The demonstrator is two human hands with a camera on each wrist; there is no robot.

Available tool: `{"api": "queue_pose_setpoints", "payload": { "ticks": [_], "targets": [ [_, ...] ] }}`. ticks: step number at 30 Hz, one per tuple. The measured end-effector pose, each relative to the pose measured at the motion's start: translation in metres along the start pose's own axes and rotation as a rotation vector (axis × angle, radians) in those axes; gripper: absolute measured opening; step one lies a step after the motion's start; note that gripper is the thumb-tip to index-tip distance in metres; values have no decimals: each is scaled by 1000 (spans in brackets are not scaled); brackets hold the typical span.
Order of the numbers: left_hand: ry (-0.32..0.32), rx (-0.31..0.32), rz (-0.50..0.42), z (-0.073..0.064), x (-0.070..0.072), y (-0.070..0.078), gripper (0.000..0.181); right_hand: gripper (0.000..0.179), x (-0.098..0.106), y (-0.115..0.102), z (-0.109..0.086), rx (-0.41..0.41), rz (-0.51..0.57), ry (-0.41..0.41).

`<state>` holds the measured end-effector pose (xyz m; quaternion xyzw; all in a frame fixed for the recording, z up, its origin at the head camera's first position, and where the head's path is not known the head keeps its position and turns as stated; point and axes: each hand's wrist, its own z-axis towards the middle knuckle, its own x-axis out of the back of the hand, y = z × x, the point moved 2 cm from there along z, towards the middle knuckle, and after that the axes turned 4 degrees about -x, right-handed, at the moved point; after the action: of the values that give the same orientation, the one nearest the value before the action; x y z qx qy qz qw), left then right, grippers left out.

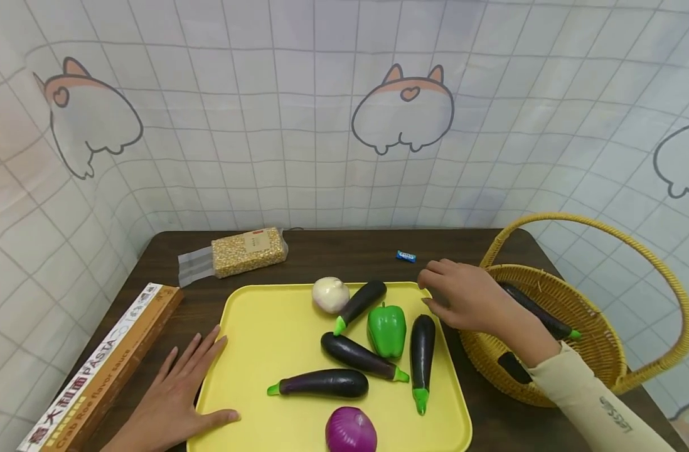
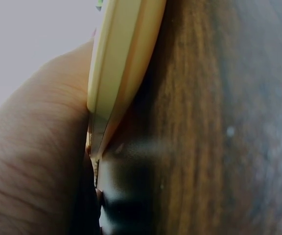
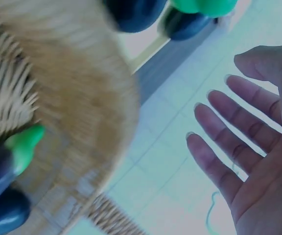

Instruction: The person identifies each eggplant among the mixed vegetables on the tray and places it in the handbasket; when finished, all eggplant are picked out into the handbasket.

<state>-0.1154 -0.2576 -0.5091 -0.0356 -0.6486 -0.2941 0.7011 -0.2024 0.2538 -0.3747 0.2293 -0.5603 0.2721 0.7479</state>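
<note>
My left hand (image 1: 177,389) rests with spread fingers on the left rim of a yellow tray (image 1: 254,339); in the left wrist view its wrist lies beside the tray wall. My right hand (image 1: 469,295) hovers between the tray's far right corner and a wicker basket (image 1: 598,314), holding nothing. Its fingers (image 3: 229,122) are extended, loosely bent. Several eggplants lie on the tray, the nearest eggplant (image 1: 422,351) just below the right hand. Among them sit a green bell pepper (image 1: 387,331), a whitish onion (image 1: 330,295) and a purple onion (image 1: 351,432). Another eggplant (image 1: 539,311) lies inside the basket.
A pasta box (image 1: 104,364) lies along the table's left side. Behind the tray are a bag of corn kernels (image 1: 251,251) and a small blue wrapper (image 1: 406,256). The basket's tall handle (image 1: 655,263) arches up at right. A patterned cloth (image 1: 299,113) hangs behind the table.
</note>
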Motion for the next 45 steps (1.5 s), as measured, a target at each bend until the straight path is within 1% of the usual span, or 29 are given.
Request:
{"api": "queue_pose_setpoints", "payload": {
  "ticks": [5,8,11,17,22,27,33,36,40,45],
  "targets": [
    [24,-16,6,1,0,0,123,27,-5,-10,25,48,50,-11],
    [30,-22,8,2,-1,0,123,31,-10,-14,38,70,103,-29],
    [32,-24,11,1,-3,0,123,32,-16,-17,49,91,130,-45],
    [42,-24,16,0,-3,0,123,34,-27,-24,66,112,139,-67],
    [54,-32,14,0,-2,3,124,33,-36,-32,78,134,135,-103],
    [67,-39,10,-1,0,5,124,37,-42,-42,85,143,143,-153],
    [69,-37,14,0,1,5,124,43,-48,-54,88,157,105,-203],
    [69,-35,17,0,0,4,123,42,-52,-59,89,171,98,-221],
    [69,-34,18,0,0,3,123,39,-57,-66,90,185,90,-225],
    [63,-23,7,0,0,3,123,37,-64,-72,92,201,55,-204]
  ]
}}
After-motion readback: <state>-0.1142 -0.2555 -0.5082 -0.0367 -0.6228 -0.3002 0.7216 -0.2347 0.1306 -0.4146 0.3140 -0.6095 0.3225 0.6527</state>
